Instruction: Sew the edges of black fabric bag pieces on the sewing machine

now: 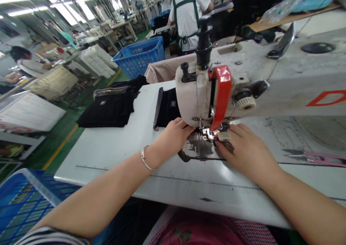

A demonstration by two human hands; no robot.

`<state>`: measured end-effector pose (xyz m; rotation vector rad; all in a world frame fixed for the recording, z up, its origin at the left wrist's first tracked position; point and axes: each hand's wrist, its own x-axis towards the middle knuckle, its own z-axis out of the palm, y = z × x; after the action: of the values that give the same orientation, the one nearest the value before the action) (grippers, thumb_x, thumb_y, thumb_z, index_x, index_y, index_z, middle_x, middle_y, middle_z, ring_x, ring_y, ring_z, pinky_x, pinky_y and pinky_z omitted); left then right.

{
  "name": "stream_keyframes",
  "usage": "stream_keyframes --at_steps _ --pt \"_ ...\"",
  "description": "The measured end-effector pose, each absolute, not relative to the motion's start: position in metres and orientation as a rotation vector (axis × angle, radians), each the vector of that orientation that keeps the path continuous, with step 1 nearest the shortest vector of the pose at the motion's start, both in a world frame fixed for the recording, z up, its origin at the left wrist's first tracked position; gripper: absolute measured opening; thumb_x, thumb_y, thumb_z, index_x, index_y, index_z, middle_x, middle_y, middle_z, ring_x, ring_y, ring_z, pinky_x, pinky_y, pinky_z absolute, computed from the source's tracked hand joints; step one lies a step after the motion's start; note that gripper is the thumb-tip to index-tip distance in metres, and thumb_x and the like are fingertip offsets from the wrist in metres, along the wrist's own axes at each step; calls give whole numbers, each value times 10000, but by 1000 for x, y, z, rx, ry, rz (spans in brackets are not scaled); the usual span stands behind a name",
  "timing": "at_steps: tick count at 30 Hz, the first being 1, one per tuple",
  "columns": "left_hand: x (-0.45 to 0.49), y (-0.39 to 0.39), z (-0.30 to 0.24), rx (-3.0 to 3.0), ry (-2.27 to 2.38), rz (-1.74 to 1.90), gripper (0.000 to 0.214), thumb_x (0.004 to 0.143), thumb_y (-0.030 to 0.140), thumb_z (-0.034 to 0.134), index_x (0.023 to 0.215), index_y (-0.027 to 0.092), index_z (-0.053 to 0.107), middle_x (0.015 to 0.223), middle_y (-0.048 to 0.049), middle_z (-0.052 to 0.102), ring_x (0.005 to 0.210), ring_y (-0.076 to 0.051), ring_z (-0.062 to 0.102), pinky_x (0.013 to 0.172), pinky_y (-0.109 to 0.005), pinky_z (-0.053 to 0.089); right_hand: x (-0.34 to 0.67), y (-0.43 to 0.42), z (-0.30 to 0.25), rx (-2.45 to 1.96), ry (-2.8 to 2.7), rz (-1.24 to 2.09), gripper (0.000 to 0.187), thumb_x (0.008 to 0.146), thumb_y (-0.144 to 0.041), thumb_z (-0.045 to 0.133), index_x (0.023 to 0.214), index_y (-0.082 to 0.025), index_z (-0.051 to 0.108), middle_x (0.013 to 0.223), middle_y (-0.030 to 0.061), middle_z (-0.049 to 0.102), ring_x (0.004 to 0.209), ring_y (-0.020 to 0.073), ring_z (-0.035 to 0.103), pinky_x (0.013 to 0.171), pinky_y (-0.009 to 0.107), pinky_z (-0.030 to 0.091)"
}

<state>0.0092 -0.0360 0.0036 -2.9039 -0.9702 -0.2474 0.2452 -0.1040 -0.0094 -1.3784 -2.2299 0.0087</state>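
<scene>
A white sewing machine (186, 90) with a red lever guard stands before me. My left hand (173, 138), a silver bracelet on its wrist, is left of the presser foot (207, 134). Its fingers are drawn together at the near edge of a black fabric piece (167, 108), which has a small label, a dark strip along one side and a part hidden behind the machine head. To the right of the foot, my right hand (243, 147) is closed, thumb toward the needle plate (200, 149). Machine parts hide what its fingertips hold.
Stacked black fabric pieces (108, 106), the top one with a zipper, lie at the table's left. Pink-handled thread snips (319, 157) rest at right. Blue baskets stand beyond the table (140, 56) and at lower left (24, 205). A person in a green-strapped apron (186, 14) stands ahead.
</scene>
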Motion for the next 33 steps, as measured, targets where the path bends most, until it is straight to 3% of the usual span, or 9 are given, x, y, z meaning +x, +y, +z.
stream_keyframes --at_steps 3,7,11,15,19,24,28,31,33 --pt "8 -45 17 -2923 -874 -18 355 907 97 492 1256 105 554 1207 -135 615 1154 -270 551 975 -425 468 247 -104 -6 -1399 -2308 28 117 855 -226 545 931 -168 613 933 111 623 935 294 537 817 438 461" --pt "8 -58 33 -3044 -891 105 322 945 172 488 1252 108 564 1079 -114 646 1038 -223 607 914 -354 507 251 -104 -8 -1333 -2317 148 122 871 -197 526 952 -180 616 930 96 628 916 260 563 781 391 467" --pt "9 -74 33 -3179 -905 -105 303 948 202 500 1234 141 582 1213 -126 600 1163 -240 556 1000 -432 489 249 -100 -15 -1401 -2162 101 143 908 -211 532 1014 -163 615 1002 106 624 914 240 596 719 344 482" --pt "10 -97 15 -3197 -1049 -424 357 962 192 465 1312 160 529 1371 -121 529 1298 -237 475 1084 -476 449 246 -101 -17 -1315 -2239 -35 167 942 -240 508 976 -169 655 939 93 630 863 229 600 702 345 486" --pt "11 -107 2 -3130 -1074 -518 365 966 180 451 1320 118 519 1375 -131 537 1336 -232 450 1128 -464 418 245 -112 -20 -979 -2475 36 239 941 -172 489 1117 -199 649 930 57 649 857 205 602 724 342 502" --pt "9 -83 0 -3132 -996 -492 348 971 177 439 1304 142 536 1368 -120 540 1322 -229 468 1111 -467 434 242 -114 -23 -1011 -2496 100 264 947 -179 488 1159 -189 645 941 65 654 860 216 614 687 349 509" --pt "7 -74 16 -3175 -1021 -290 349 977 220 466 1310 138 532 1405 -126 509 1345 -229 445 1134 -452 406 251 -109 -6 -981 -2351 545 152 916 -203 569 993 -230 697 963 19 668 901 169 617 758 301 496" --pt "7 -101 37 -3244 -1044 -106 428 977 344 489 1354 142 493 1432 -130 487 1384 -241 398 1162 -463 366 259 -112 10 -837 -2403 1054 157 881 -172 612 924 -279 719 859 -37 647 775 105 602 679 235 462" --pt "8 -129 48 -3308 -1014 -64 504 963 423 499 1368 125 476 1430 -138 489 1388 -247 391 1167 -448 363 261 -115 17 -721 -2524 1179 157 862 -150 621 846 -268 722 761 -50 622 696 98 573 653 244 431"
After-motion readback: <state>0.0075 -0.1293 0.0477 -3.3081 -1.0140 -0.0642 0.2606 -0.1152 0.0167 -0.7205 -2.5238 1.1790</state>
